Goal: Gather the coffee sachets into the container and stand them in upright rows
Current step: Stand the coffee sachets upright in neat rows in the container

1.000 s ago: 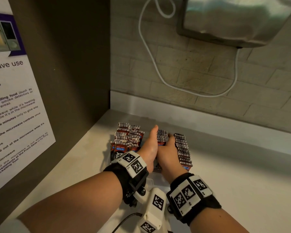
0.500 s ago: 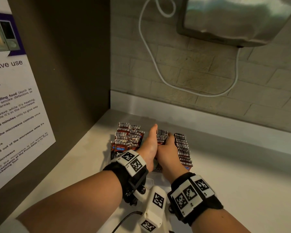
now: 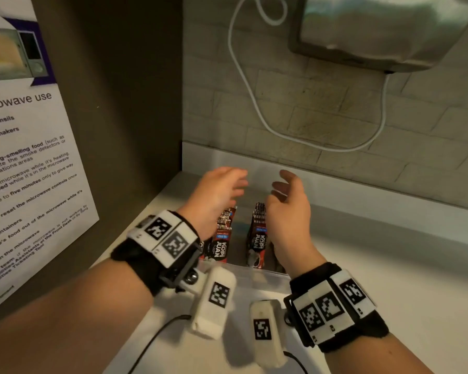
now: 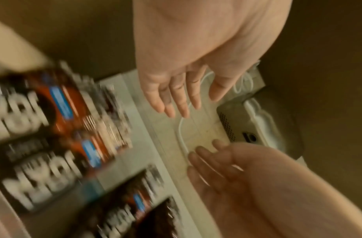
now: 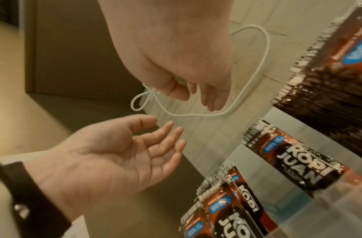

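Red-and-black coffee sachets stand upright in a clear container [image 3: 257, 275] on the white counter. One row [image 3: 223, 238] is on the left, another [image 3: 258, 236] on the right, with a gap between them. My left hand [image 3: 227, 188] and right hand [image 3: 283, 188] hover above the sachets, a little apart, palms facing each other and holding nothing. The left wrist view shows the left hand [image 4: 176, 99] with straight fingers beside blurred sachets [image 4: 53, 116]. In the right wrist view the right hand [image 5: 188, 91] has loosely curled fingers and the left hand [image 5: 139, 149] is spread, near the sachets [image 5: 294, 161].
A brown side panel carrying a microwave poster [image 3: 30, 163] closes off the left. A tiled wall stands behind, with a metal appliance [image 3: 376, 31] mounted on it and a white cable [image 3: 250, 98] hanging down. The white counter [image 3: 389, 287] stretches to the right.
Both hands were pressed together down between the sachet rows. They have lifted up, moved apart and opened, and a gap now shows between the rows.
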Available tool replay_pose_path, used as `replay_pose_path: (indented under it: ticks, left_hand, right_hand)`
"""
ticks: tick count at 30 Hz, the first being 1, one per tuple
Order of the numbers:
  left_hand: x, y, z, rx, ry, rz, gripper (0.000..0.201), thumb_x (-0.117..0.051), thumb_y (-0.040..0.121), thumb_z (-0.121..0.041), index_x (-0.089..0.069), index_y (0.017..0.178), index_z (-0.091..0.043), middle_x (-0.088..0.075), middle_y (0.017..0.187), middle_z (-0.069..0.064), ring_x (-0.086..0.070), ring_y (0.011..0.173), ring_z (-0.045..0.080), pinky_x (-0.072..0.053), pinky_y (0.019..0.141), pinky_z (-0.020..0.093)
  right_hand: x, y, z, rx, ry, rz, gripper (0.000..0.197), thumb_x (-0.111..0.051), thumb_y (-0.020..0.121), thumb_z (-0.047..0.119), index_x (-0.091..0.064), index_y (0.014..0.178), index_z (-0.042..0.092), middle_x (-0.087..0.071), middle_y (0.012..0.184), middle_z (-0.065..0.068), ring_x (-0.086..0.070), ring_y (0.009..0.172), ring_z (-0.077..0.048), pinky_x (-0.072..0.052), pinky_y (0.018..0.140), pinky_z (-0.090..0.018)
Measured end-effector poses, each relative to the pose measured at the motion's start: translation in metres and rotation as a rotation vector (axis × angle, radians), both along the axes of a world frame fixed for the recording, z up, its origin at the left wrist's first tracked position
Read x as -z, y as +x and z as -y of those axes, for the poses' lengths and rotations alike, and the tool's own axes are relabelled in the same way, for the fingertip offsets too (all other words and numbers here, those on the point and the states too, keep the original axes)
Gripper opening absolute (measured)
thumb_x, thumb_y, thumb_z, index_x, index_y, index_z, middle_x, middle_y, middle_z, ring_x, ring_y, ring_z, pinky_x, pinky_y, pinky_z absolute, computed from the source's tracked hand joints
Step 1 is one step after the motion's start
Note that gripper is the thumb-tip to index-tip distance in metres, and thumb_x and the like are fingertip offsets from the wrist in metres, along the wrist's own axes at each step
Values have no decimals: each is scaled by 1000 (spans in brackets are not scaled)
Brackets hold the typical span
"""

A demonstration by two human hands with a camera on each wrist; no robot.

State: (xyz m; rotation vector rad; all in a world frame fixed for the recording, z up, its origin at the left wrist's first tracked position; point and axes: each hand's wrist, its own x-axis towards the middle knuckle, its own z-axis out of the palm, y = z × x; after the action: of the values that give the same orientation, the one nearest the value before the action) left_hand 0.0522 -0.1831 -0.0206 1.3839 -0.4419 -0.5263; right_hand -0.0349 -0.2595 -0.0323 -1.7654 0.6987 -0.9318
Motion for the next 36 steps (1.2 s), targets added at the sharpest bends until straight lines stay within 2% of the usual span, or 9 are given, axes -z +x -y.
replay_pose_path:
  ticks: [4,7,9,13,19,25,29,33,36]
  left_hand:
    - [14,26,-41,-166,174,268,18,-59,89,-5,-67,92,-21,-67,95,-4,-59,86,9,-44,71,21]
    - [36,31,-65,-127,346,320,24,-60,87,0,-67,92,-22,-67,104,0,-59,82,6,-42,60,17]
    - [47,29,-75,-74,452,381,29,-63,85,1,-70,100,-23,-62,112,-4,-55,85,1,-41,61,7]
    - [61,29,-78,-25,552,555,35,-72,82,-7,-72,112,-25,-56,121,-4,-53,113,12,-34,95,15]
    - [68,29,-77,-56,519,602,29,-74,82,-11,-74,110,-18,-63,117,-6,-58,107,9,-37,98,14]
    - [72,28,-79,-124,476,499,24,-73,84,-14,-77,104,-26,-71,109,-5,-67,90,13,-54,89,36]
    - [71,26,-80,-134,504,517,25,-72,85,-15,-75,108,-24,-71,112,-3,-67,93,15,-53,91,35]
    - [71,26,-80,-138,517,495,25,-70,86,-18,-74,109,-28,-70,115,-3,-67,91,14,-56,87,36]
    - [69,24,-80,-132,566,514,27,-69,87,-21,-72,113,-29,-66,120,-3,-66,92,14,-55,86,33]
  right_hand:
    - [1,0,-12,-119,-64,-121,33,-54,84,-4,-57,113,13,-58,89,6,-59,85,-17,-53,80,-36]
    - [13,2,-22,-356,-21,-411,44,-62,85,1,-49,124,18,-55,101,1,-55,73,-14,-49,55,-24]
    - [22,7,-25,-415,-84,-522,55,-64,85,4,-45,132,24,-50,117,-7,-54,74,-16,-42,50,-19]
    - [29,15,-31,-486,-225,-580,61,-57,86,1,-45,137,32,-35,124,-7,-53,97,-24,-47,78,-19]
    - [35,14,-34,-483,-469,-647,51,-52,92,2,-49,138,23,-39,117,-3,-40,122,-25,-32,104,-22]
    - [40,11,-29,-417,-521,-578,44,-52,89,-3,-62,127,18,-50,123,-9,-53,110,-24,-28,84,-8]
    - [43,13,-24,-403,-501,-540,35,-58,84,-2,-66,111,18,-58,113,-4,-57,95,-19,-38,77,-18]
    - [44,15,-20,-453,-388,-560,27,-57,85,-2,-52,96,23,-62,94,-3,-54,71,-14,-43,59,-22]
    - [45,15,-23,-504,-335,-553,31,-55,86,-3,-56,104,22,-61,95,-1,-59,78,-18,-47,70,-28]
